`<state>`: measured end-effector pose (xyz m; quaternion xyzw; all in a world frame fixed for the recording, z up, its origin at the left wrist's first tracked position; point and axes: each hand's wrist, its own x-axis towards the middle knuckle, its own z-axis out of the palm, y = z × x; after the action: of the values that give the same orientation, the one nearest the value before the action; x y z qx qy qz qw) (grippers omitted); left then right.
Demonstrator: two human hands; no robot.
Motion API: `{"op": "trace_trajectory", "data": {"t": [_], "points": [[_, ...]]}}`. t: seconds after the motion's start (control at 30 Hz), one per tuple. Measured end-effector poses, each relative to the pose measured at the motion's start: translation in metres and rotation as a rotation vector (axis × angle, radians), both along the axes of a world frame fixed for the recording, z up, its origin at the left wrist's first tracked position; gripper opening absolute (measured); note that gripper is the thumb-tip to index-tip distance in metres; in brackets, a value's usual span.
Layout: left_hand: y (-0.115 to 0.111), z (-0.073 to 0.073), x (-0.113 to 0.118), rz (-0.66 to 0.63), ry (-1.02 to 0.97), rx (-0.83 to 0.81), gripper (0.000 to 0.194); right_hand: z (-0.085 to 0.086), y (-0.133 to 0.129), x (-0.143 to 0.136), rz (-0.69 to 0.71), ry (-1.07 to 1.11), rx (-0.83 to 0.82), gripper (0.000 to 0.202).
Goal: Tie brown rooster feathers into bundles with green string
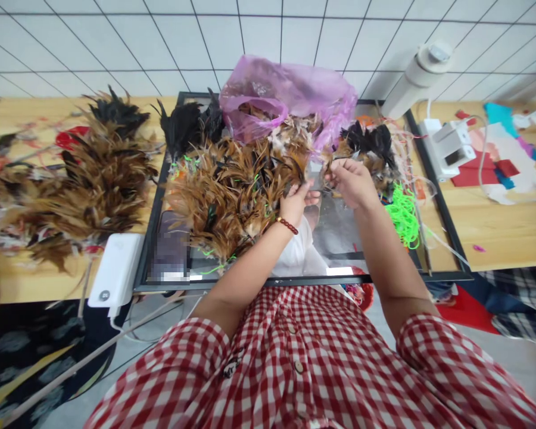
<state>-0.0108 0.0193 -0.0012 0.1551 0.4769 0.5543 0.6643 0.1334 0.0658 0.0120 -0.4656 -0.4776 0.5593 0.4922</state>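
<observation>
My left hand (295, 205), with a beaded bracelet at the wrist, is closed on brown feathers (296, 168) at the right edge of a large feather heap. Just to its right my right hand (354, 180) pinches a small dark feather (327, 169) between thumb and fingertips. The two hands are apart, over a glass-topped, black-framed panel. The heap of brown feathers (232, 185), many tied with bright green string, spreads to the left of my hands. Behind them a translucent purple plastic bag (290, 89) lies open with more feathers in its mouth.
Green string (403, 217) and black feathers (370, 140) lie right of my right hand. A white power bank (116, 271), a phone (170, 244) and another feather pile (93, 185) are at left. At right stand a power strip (446, 146) and a white bottle (417, 77).
</observation>
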Motion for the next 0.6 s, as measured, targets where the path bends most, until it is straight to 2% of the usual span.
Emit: {"op": "trace_trajectory", "data": {"t": [0.13, 0.3, 0.4, 0.6], "points": [[-0.001, -0.002, 0.000, -0.088, 0.004, 0.011, 0.017, -0.008, -0.011, -0.007, 0.014, 0.169, -0.101, 0.049], [0.000, -0.006, 0.002, -0.033, 0.020, 0.072, 0.024, -0.014, -0.016, -0.012, -0.013, 0.169, -0.127, 0.058], [0.000, -0.004, 0.002, -0.016, 0.010, 0.050, 0.021, -0.019, -0.017, -0.013, 0.018, 0.109, -0.124, 0.061], [-0.004, 0.006, -0.002, -0.075, -0.078, -0.037, 0.025, -0.020, -0.015, -0.006, -0.083, -0.125, 0.122, 0.058]]}}
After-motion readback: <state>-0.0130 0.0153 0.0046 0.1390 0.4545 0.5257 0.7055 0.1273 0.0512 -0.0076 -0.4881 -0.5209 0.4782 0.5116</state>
